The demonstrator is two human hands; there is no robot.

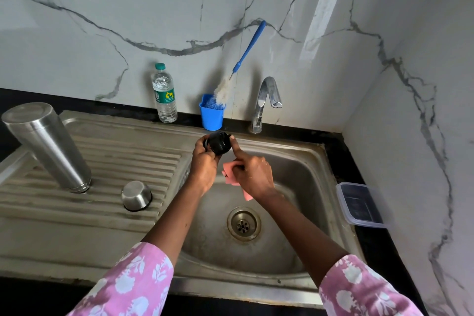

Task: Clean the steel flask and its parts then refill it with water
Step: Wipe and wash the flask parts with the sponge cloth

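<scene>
The steel flask (48,146) stands upside down on the ribbed drainboard at the left, and its small steel cup (136,195) lies upside down beside it. My left hand (205,161) grips the flask's black stopper (218,142) over the sink basin (302,187). My right hand (252,174) holds a pink scrub pad (230,174) in its curled fingers, with the forefinger stretched out and touching the stopper's right side.
A steel tap (266,100) stands behind the basin, with no water seen running. Left of it is a blue cup (211,115) holding a blue-handled bottle brush (246,51). A plastic water bottle (164,95) stands by the wall. A clear lidded box (361,204) sits on the right counter.
</scene>
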